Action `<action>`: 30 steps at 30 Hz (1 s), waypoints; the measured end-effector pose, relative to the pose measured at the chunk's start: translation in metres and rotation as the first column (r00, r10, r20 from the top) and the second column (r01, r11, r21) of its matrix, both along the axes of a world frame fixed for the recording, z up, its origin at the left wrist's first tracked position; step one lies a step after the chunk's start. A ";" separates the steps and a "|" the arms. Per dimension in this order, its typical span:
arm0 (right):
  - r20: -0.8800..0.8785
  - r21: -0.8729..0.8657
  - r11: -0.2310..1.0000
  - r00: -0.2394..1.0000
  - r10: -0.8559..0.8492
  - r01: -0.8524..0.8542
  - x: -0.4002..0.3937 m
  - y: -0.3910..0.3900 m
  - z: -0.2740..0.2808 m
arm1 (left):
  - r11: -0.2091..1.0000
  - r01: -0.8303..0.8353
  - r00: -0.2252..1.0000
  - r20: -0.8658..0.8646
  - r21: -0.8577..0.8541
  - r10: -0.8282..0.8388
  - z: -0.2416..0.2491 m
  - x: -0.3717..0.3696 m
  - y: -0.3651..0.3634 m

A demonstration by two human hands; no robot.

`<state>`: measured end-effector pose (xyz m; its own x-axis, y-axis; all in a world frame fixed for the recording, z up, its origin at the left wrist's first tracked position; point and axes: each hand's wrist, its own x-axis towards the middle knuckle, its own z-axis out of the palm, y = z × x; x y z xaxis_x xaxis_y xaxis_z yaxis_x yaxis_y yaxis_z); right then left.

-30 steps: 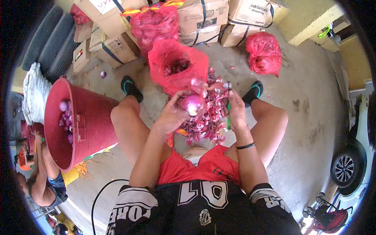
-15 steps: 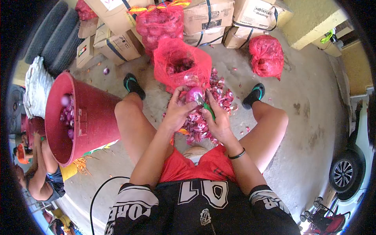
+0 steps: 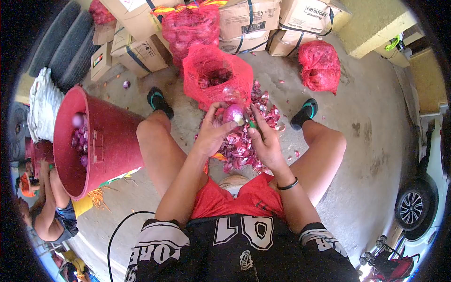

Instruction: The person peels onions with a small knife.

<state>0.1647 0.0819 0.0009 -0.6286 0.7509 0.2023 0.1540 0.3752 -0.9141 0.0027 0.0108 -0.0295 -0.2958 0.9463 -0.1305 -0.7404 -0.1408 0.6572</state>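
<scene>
My left hand (image 3: 213,128) is closed around a red onion (image 3: 233,114), its pale cut end turned toward my right hand. In my right hand (image 3: 267,141) is a small knife with a green handle (image 3: 252,124), mostly covered by the fingers; its blade is hard to make out beside the onion. Below both hands a heap of onion skins (image 3: 237,149) lies on the floor between my legs. Just beyond the hands stands an opened red mesh sack (image 3: 218,77) with dark red onions inside.
To the left a large red tub (image 3: 115,141) leans with onions in it. Filled mesh sacks (image 3: 321,67) and cardboard boxes (image 3: 249,21) line the far side. Another person (image 3: 49,211) sits at the left edge. A parked car (image 3: 416,207) is at the right.
My right hand has drawn slightly right, away from the onion, and the green handle has turned and shows less. The left hand still holds the onion, with more of its pale end visible.
</scene>
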 end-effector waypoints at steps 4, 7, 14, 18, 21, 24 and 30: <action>0.033 0.038 0.999 0.999 0.014 -0.015 -0.003 -0.003 -0.001 | 0.999 -0.032 0.999 -0.034 0.004 0.032 -0.004 0.002 0.001; 0.063 0.049 0.998 0.997 0.035 -0.038 -0.003 -0.001 -0.001 | 0.999 -0.042 0.998 -0.038 0.003 0.042 -0.006 0.002 0.001; 0.068 0.161 0.987 0.998 0.004 -0.014 -0.002 0.000 -0.003 | 0.999 0.038 0.998 0.052 -0.016 -0.037 0.000 0.001 -0.003; -0.131 -0.200 0.980 0.991 -0.036 0.009 -0.003 -0.006 -0.013 | 0.999 0.050 0.998 0.023 0.013 -0.051 0.004 -0.001 -0.003; -0.304 -0.589 0.801 0.948 -0.091 -0.111 0.002 -0.002 -0.012 | 0.995 0.082 0.997 0.000 0.065 -0.082 -0.002 -0.005 -0.007; -0.324 -0.625 0.771 0.939 -0.113 -0.122 0.005 0.005 -0.013 | 0.990 0.112 0.994 -0.018 0.087 -0.111 0.000 -0.005 -0.008; -0.350 -0.641 0.688 0.927 0.131 -0.339 0.012 -0.011 -0.009 | 0.999 -0.027 0.997 0.073 0.028 0.025 -0.009 -0.006 -0.004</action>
<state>0.1771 0.0711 -0.0082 -0.8061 0.5788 -0.1235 -0.1280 -0.3742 -0.9185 -0.0030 0.0065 -0.0384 -0.3112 0.9421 -0.1253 -0.7821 -0.1790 0.5969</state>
